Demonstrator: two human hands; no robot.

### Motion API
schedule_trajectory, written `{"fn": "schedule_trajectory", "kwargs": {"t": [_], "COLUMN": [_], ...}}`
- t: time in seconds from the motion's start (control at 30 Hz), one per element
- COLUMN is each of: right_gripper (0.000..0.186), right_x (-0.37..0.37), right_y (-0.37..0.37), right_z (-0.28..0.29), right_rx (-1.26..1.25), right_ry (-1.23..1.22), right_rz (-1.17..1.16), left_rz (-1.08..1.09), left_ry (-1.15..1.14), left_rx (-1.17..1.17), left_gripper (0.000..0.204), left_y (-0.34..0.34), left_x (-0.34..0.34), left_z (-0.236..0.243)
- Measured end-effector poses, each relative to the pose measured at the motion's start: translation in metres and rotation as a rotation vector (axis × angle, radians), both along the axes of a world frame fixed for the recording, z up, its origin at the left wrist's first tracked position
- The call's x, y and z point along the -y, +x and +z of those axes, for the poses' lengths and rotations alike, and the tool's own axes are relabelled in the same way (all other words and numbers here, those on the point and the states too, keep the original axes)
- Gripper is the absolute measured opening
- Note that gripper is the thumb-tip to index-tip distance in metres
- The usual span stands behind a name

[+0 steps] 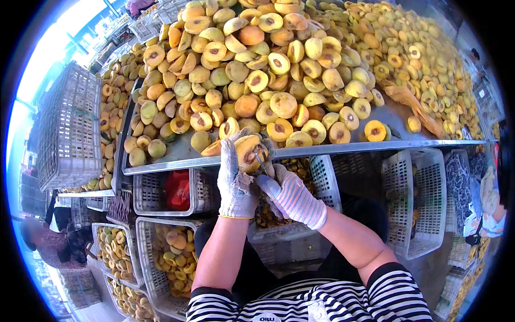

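Standing at the left, a grey-white latticed plastic crate (72,126) borders the picture; nearer the middle, a long white plastic crate (146,257) holds yellow fruit halves. The left hand (235,180), in a whitish knitted glove, grips a round, yellow-orange fruit half (245,148) with a brown-red centre. Its cut face points up and slightly right; its longer axis runs roughly away from the person. It sits at the near side of the straight silver metal table rim (343,148), with heaped halves just beyond. A small metal tool (260,157) meets the cut face, its handle mostly hidden in the closed right hand (298,198), gloved in pink-and-grey stripes. Rightward, a gap separates that glove from a tilted white slotted crate (435,198).
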State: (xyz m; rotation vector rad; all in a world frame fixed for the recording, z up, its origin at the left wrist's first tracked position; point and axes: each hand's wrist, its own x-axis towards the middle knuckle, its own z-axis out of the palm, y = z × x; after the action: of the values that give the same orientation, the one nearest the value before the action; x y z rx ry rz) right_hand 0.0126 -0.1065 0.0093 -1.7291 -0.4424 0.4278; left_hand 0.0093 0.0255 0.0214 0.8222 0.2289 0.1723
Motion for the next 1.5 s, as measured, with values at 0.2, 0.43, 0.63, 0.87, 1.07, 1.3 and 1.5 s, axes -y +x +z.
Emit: {"fn": "schedule_trajectory", "kwargs": {"t": [0.2, 0.43, 0.63, 0.87, 1.07, 1.3, 1.5], "right_gripper": [0.045, 0.041, 0.026, 0.035, 0.031, 0.025, 0.038], "right_x": [-0.005, 0.021, 0.023, 0.017, 0.008, 0.014, 0.031], "right_y": [-0.001, 0.003, -0.003, -0.006, -0.015, -0.004, -0.003], "right_z": [-0.012, 0.030, 0.007, 0.014, 0.012, 0.030, -0.005], "right_rx": [-0.245, -0.670, -0.238, -0.742, -0.625, -0.519, -0.477], "right_ry": [0.165, 0.119, -0.060, 0.148, 0.170, -0.015, 0.033], "right_rz": [-0.037, 0.175, 0.264, 0.242, 0.244, 0.382, 0.564], "left_rz": [0.095, -0.050, 0.261, 0.171, 0.185, -0.173, -0.593], "left_ry": [0.359, 0.648, 1.462, 1.322, 1.046, 0.227, 0.290], "left_rx": [0.106, 0.028, 0.168, 0.341, 0.217, 0.095, 0.249], "left_gripper": [0.056, 0.050, 0.022, 0.018, 0.022, 0.032, 0.037], "left_y": [-0.004, -0.008, -0.018, 0.003, -0.004, -0.008, -0.002], "left_x": [0.008, -0.004, 0.009, -0.007, 0.001, -0.009, -0.021], "left_z": [-0.005, 0.014, 0.024, 0.008, 0.010, 0.010, 0.006]}}
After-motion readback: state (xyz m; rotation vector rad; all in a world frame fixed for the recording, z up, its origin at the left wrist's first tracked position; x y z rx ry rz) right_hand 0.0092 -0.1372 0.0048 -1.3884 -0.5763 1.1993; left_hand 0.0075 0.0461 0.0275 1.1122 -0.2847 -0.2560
